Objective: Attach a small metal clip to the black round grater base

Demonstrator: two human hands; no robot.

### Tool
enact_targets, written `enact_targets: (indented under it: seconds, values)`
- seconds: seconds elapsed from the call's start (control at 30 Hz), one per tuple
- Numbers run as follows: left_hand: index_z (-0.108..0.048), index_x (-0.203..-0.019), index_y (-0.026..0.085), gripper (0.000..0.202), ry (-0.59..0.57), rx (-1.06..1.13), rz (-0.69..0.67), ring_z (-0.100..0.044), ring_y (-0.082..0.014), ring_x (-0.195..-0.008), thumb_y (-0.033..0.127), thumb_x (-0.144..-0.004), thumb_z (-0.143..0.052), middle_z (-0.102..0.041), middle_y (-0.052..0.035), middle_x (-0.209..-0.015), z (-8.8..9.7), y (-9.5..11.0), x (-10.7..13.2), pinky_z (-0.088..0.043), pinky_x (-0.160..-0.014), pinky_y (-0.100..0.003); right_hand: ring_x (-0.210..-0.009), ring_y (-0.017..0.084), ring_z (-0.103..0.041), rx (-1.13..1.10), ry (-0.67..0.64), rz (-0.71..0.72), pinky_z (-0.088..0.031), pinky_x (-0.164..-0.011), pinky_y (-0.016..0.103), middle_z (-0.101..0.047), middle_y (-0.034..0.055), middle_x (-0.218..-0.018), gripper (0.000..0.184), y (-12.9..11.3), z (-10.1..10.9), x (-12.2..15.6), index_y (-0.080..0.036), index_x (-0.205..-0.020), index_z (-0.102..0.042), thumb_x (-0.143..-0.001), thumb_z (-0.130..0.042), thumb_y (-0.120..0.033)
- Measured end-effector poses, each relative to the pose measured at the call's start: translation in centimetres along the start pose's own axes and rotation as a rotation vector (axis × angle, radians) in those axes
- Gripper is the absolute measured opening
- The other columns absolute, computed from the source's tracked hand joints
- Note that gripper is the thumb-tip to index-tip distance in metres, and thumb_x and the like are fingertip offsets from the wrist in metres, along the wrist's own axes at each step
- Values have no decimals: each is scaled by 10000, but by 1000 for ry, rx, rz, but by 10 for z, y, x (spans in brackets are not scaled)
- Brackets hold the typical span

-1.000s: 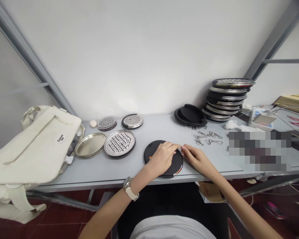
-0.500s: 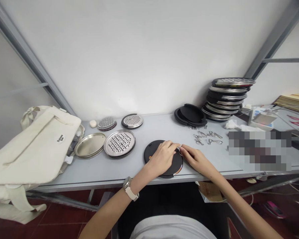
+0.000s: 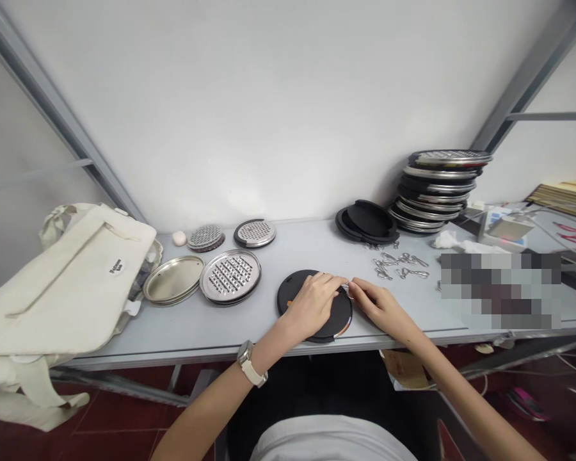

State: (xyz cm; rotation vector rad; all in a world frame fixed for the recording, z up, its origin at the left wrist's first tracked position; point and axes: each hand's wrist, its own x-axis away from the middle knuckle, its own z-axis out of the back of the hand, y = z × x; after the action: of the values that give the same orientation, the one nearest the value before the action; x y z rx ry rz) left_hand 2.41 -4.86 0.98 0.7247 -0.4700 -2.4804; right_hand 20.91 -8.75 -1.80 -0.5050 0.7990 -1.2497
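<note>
A round black disc [image 3: 290, 288] with an orange mark and a shiny strip at its lower right edge lies near the front of the table. My left hand [image 3: 314, 298], wearing a watch, rests over this disc and grips it, its fingertips reaching the right rim. At that rim my right hand [image 3: 377, 304] pinches a small metal clip [image 3: 346, 290] with a thin wire loop, mostly covered by fingers. Whether the clip is attached to the disc cannot be made out. Several loose metal clips [image 3: 399, 261] lie beyond my right hand.
Round metal graters [image 3: 231, 276] and plain metal discs [image 3: 174, 280] lie to the left, beside a cream bag [image 3: 72, 282]. Smaller graters [image 3: 255, 233] are near the wall. Black round covers [image 3: 372, 221] and a tall stack of graters [image 3: 439, 189] stand at back right.
My right fingertips have shifted slightly at the metal clip, and its wire loop looks turned a little. My left hand and the disc stay nearly still.
</note>
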Motion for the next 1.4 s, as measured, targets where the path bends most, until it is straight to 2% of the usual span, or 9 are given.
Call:
enact_targets:
  seconds: [0.37,0.9,1.23,1.4]
  values:
    - [-521,-1207,196,343,-5,-20,8,-539,-186,-1038,56,-938,-361,-616,-47,-1080,-1,-1,1,-411,-927,-337,-594,146,-450,6,27,18,-372,-577,259,-474,-22,-627,342,-2,0,0,-214,-700,-419,-985,-337,-386]
    - [-509,-1236,204,368,-17,-12,-2,-533,-192,-1039,52,-933,-364,-617,-48,-1099,0,0,1,-416,-917,-346,-568,140,-423,-7,64,-10,-366,-576,251,-410,-43,-597,359,4,0,0,-220,-700,-411,-985,-326,-421]
    - [-489,-1225,187,336,-18,-52,14,-530,-198,-1065,63,-934,-373,-572,-66,-1116,-3,-2,0,-418,-929,-346,-587,148,-494,39,-7,18,-377,-588,258,-513,-28,-634,310,-3,-1,0,-216,-735,-440,-983,-336,-369]
    - [-493,-1228,193,341,-9,-37,6,-529,-193,-1071,63,-937,-374,-587,-59,-1127,-1,-1,1,-413,-926,-340,-584,151,-495,40,3,21,-382,-584,261,-522,-22,-631,316,-5,0,0,-217,-723,-430,-982,-331,-369]
